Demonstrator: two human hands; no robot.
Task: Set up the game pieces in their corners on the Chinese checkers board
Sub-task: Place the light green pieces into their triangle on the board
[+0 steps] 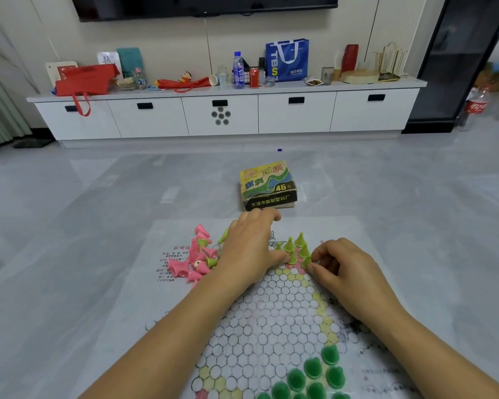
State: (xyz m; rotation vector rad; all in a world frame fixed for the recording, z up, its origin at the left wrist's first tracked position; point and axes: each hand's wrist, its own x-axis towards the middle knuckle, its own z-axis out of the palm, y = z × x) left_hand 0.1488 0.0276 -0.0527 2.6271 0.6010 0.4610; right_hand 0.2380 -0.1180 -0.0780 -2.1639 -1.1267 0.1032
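Note:
A paper Chinese checkers board (271, 318) lies flat on the grey floor in front of me. Several light green cone pieces (296, 246) stand in its far corner. My right hand (346, 269) pinches one light green piece (306, 262) at the edge of that group. My left hand (251, 249) rests beside the group, thumb touching another light green piece (292, 258). A loose heap of pink pieces (195, 262) with a few light green ones lies on the board's left. Dark green pieces (314, 375) fill the near corner.
The game's cardboard box (267, 184) stands on the floor just beyond the board. Further back runs a low white cabinet (222, 110) loaded with bags, bottles and cans. A dark shelf unit (461, 59) stands at the far right.

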